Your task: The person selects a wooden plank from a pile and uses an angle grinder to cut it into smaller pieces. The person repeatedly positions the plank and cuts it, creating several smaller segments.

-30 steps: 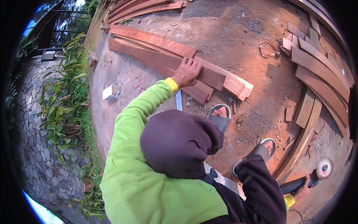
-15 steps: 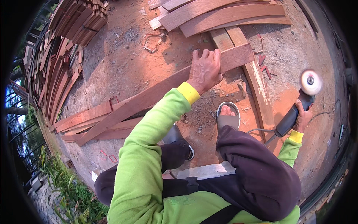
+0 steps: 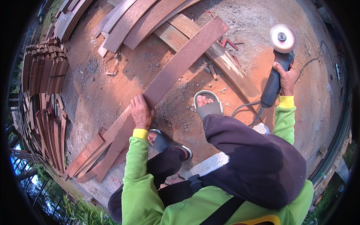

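A long reddish plank (image 3: pixel 180 65) runs diagonally, its far end lying across a pair of timber beams (image 3: pixel 232 82) on the ground. My left hand (image 3: pixel 141 114) grips this plank, over a small bundle of lighter boards (image 3: pixel 88 155) at the lower left. My right hand (image 3: pixel 285 78) is wrapped round the black body of an angle grinder (image 3: pixel 270 90), raised at the right with its pale disc (image 3: pixel 282 38) facing up, blurred as if spinning. A cord leads from the tool's back end. My sandalled feet are below the plank.
Curved boards (image 3: pixel 138 24) lie at the top. Stacked planks (image 3: pixel 43 67) and loose strips (image 3: pixel 52 138) crowd the left side. Red offcuts (image 3: pixel 229 45) and gravel lie on the dirty concrete (image 3: pixel 318 123). A concrete block (image 3: pixel 206 165) is beneath me; plants fringe the lower left.
My view has swung round to the right. My left hand has moved back along the plank toward me. The grinder, in my right hand, now points more upward and sits higher in view.
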Motion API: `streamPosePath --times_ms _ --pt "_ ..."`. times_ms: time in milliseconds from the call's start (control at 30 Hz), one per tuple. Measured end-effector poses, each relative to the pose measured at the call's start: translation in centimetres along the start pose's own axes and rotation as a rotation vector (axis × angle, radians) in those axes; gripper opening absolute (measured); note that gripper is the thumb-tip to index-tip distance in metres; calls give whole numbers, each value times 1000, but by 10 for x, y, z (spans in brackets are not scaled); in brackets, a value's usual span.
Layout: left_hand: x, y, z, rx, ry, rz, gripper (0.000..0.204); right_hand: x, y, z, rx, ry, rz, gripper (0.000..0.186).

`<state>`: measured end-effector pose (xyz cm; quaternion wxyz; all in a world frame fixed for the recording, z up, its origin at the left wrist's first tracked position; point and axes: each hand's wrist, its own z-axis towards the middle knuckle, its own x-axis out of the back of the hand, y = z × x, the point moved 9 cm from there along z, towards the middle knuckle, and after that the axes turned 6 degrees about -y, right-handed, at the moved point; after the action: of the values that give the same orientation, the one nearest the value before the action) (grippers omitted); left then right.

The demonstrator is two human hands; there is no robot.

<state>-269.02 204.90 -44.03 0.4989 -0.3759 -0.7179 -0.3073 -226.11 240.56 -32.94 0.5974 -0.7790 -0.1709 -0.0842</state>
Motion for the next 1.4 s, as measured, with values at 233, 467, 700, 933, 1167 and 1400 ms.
streamPosePath --times_ms 233,467,700,933,1167,1400 --pt "43 111 50 -73 198 -125 96 2 0 2 12 9 34 33" --pt "-11 41 2 33 39 -102 62 2 -9 -5 53 30 4 31" --pt "50 137 87 -143 64 -158 71 -3 -10 -7 28 -5 -77 31" --pt "13 63 46 41 221 -178 85 -6 -6 -5 -52 -46 -109 29" --pt "21 76 57 -85 251 -237 65 -19 -8 -11 15 -43 -112 24" --pt "28 176 108 -136 210 -225 62 -30 -13 -13 -18 -129 -173 33"
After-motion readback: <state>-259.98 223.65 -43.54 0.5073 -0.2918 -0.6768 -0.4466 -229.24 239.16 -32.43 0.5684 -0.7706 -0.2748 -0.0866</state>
